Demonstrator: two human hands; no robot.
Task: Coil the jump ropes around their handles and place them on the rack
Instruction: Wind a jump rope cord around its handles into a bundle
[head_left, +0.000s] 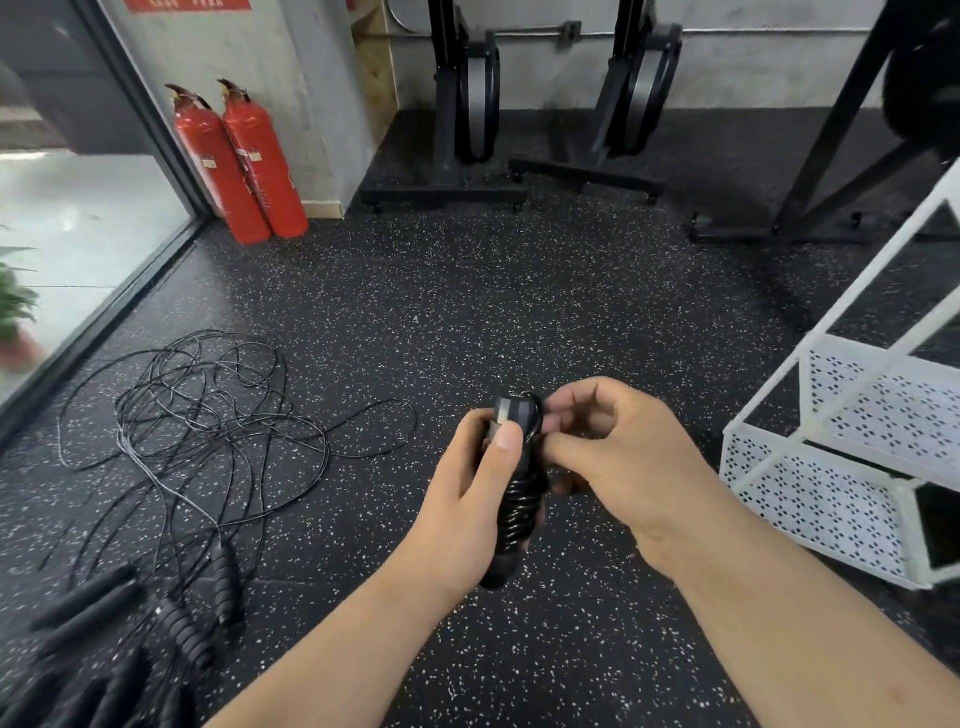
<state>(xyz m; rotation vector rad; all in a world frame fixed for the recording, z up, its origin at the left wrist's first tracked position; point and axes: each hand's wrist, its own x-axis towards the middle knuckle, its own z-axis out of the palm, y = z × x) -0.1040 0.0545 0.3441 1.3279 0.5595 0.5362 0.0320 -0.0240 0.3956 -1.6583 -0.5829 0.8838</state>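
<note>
The black jump-rope handles wound in black cord (517, 501) are held upright above the speckled rubber floor (467, 301), left of the white perforated metal rack (831, 499). The grip of the left hand (462, 488) is curled round the handles; the grip of the right hand (623, 452) is pinched on the last loop of cord at the top. Coiling is judged nearly finished: the end must be tucked in, then the bundle carried to the rack. A tangle of loose black ropes (208, 415) is seen on the floor.

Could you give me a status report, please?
Left hand grips wound handles. Right hand pinches rope at top. Tangled ropes on floor. Nothing blocks rack.
</note>
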